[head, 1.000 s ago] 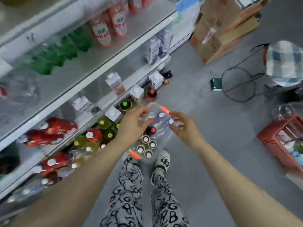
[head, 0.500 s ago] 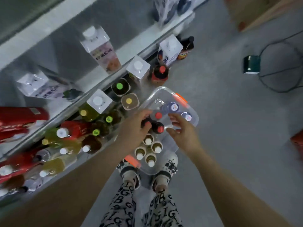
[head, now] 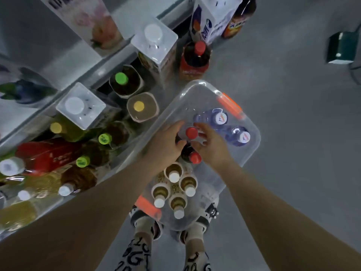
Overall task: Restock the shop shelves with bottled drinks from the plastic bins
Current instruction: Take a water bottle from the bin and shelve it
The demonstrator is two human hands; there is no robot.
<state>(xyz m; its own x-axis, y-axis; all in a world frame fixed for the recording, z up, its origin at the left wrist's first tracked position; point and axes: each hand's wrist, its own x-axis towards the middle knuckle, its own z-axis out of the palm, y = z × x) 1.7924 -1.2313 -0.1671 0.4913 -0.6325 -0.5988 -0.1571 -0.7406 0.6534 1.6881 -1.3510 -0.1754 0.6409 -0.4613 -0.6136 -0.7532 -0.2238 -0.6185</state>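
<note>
A clear plastic bin [head: 252, 151] with orange handles stands on the floor in front of my feet. It holds two blue water bottles [head: 220, 119], two dark bottles with red caps and several white-capped tea bottles [head: 173, 177]. My left hand [head: 166, 145] and my right hand [head: 213, 147] are both inside the bin. Their fingers curl from either side round the neck of the upper red-capped bottle [head: 191, 133]. The second red-capped bottle [head: 195, 157] stands just below them, between my wrists.
The low shelf [head: 101, 69] on the left is packed with green-, yellow- and white-capped bottles [head: 121, 79] and square white cartons [head: 154, 42]. A red-capped cola bottle [head: 195, 57] and a carton stand on the floor beyond the bin. Bare grey floor lies to the right.
The view has dropped closer to the bin. Both hands have sunk deeper into it and closed in on the upper red-capped bottle.
</note>
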